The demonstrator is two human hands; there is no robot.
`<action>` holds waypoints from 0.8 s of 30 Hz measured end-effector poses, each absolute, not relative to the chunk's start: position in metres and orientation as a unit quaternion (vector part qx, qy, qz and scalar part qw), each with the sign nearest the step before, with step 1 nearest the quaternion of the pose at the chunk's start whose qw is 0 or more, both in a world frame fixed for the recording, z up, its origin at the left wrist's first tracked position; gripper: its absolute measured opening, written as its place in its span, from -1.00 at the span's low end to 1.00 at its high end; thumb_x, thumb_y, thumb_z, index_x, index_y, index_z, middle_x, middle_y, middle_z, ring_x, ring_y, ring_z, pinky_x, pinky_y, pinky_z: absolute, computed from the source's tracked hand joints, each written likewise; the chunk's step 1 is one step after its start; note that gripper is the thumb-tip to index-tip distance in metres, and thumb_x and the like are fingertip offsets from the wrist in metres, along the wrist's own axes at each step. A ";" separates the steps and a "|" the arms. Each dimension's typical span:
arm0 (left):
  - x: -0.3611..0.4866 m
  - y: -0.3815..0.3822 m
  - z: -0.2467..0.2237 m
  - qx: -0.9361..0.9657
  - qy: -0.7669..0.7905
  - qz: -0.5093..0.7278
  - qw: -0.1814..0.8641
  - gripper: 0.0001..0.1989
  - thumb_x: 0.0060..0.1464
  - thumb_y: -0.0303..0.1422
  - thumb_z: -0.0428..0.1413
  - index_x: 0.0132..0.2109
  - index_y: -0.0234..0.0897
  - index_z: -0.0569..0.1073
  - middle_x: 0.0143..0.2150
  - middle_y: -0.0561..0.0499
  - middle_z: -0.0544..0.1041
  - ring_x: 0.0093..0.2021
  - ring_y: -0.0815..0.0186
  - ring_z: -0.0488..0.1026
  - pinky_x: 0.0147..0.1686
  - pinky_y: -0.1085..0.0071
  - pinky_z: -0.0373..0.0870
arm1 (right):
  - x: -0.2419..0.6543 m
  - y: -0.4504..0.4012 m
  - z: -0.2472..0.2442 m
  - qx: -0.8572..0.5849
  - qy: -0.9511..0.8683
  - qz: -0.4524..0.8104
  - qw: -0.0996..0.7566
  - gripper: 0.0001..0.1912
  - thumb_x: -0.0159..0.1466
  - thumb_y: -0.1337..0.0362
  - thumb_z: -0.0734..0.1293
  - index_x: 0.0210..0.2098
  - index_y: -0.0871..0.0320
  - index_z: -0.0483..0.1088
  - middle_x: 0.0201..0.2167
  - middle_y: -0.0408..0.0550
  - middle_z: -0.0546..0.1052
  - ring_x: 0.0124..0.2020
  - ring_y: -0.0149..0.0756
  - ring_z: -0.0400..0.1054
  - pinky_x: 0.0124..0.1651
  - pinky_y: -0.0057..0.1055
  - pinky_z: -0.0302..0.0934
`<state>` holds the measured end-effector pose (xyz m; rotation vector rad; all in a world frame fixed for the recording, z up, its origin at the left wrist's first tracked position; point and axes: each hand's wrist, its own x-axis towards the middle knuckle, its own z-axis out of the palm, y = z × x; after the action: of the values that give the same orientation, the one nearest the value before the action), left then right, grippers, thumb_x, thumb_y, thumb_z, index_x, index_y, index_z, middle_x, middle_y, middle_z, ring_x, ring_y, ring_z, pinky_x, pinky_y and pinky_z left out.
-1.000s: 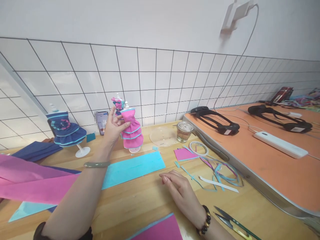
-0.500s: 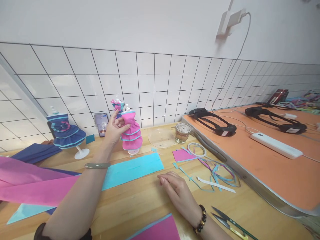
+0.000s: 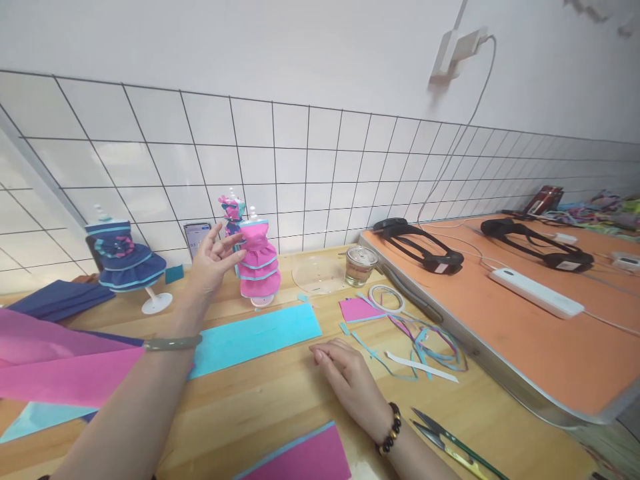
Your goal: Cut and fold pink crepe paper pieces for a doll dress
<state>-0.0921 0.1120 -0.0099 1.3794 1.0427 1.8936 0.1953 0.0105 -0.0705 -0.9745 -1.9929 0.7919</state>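
A small mannequin in a tiered pink dress [image 3: 259, 263] with light-blue trim stands upright near the tiled wall. Just left of it is my left hand [image 3: 213, 260], fingers apart and holding nothing. Behind those fingers, a second mannequin with a pink and teal top [image 3: 233, 208] is partly hidden. My right hand [image 3: 345, 370] rests on the wooden table, its fingers curled together; whatever they may hold is hidden. Between the hands lies a light-blue cloth strip [image 3: 260, 333]. A navy tiered dress [image 3: 127, 257] is on another stand at the left.
Pink cloth [image 3: 60, 373] covers the left side. Scissors [image 3: 445, 440], a tape ring [image 3: 387, 299], tangled ribbons [image 3: 430, 350] and a glass jar [image 3: 361, 267] lie or stand to the right. Beyond them, an orange-topped surface [image 3: 510, 320] carries black headsets and a white power strip [image 3: 536, 292].
My left hand has let go of the pink-dressed mannequin and drawn back to the left, its fingers spreading. The view has shifted slightly. My right hand stays on the table.
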 end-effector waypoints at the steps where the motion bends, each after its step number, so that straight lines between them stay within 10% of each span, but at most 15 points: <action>1: -0.094 0.108 -0.010 0.505 0.398 0.716 0.273 -0.20 -0.28 -0.45 0.27 0.15 -0.17 0.16 -0.11 -0.12 0.49 -0.04 0.22 0.40 -0.16 0.34 0.36 | 0.196 0.011 -0.071 -0.383 -0.783 0.309 0.381 -0.71 0.29 0.22 0.11 -0.34 0.13 0.44 -0.39 -0.05 0.49 -0.32 -0.31 0.33 -0.22 -0.39 0.18; 6: -0.105 0.083 -0.016 0.428 0.490 0.745 0.145 -0.76 -0.12 -0.28 0.18 -0.25 -0.27 0.46 -0.50 0.04 0.49 -0.49 0.39 0.42 -0.46 0.48 0.33 | 0.196 0.015 -0.078 -0.382 -0.786 0.303 0.380 -0.77 0.24 0.22 0.19 -0.29 0.13 0.46 -0.37 -0.03 0.52 -0.29 -0.29 0.36 -0.20 -0.36 0.22; 10: -0.093 0.050 -0.024 0.463 0.571 0.660 0.156 -0.72 0.01 -0.14 0.02 -0.40 -0.24 0.46 -0.81 0.18 0.16 -0.77 0.44 0.08 -0.72 0.50 0.02 | 0.197 0.015 -0.082 -0.393 -0.785 0.313 0.364 -0.77 0.21 0.20 0.22 -0.26 0.15 0.46 -0.33 0.00 0.53 -0.27 -0.27 0.37 -0.18 -0.35 0.23; 19: -0.040 -0.012 -0.034 0.700 0.599 0.265 0.285 -0.43 0.10 -0.01 -0.25 -0.50 -0.23 0.50 -0.66 0.10 0.23 -0.58 0.37 0.22 -0.54 0.46 0.08 | 0.204 -0.004 -0.070 -0.289 -0.886 0.309 0.188 -0.64 0.01 0.10 0.39 -0.23 0.12 0.45 -0.48 -0.14 0.45 -0.50 -0.39 0.29 -0.44 -0.51 0.14; 24: -0.028 -0.022 -0.033 0.760 0.568 0.125 0.288 -0.61 0.03 -0.06 -0.08 -0.40 -0.23 0.48 -0.52 0.08 0.41 -0.47 0.33 0.31 -0.51 0.47 0.11 | 0.202 -0.014 -0.069 -0.242 -0.917 0.284 0.144 -0.84 -0.04 0.29 0.43 -0.41 0.11 0.48 -0.59 -0.23 0.39 -0.52 -0.43 0.26 -0.43 -0.54 0.10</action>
<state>-0.0283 -0.0216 -0.0326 2.0297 1.5177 0.3343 0.2020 -0.0142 -0.0694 -0.6975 -2.6427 0.8179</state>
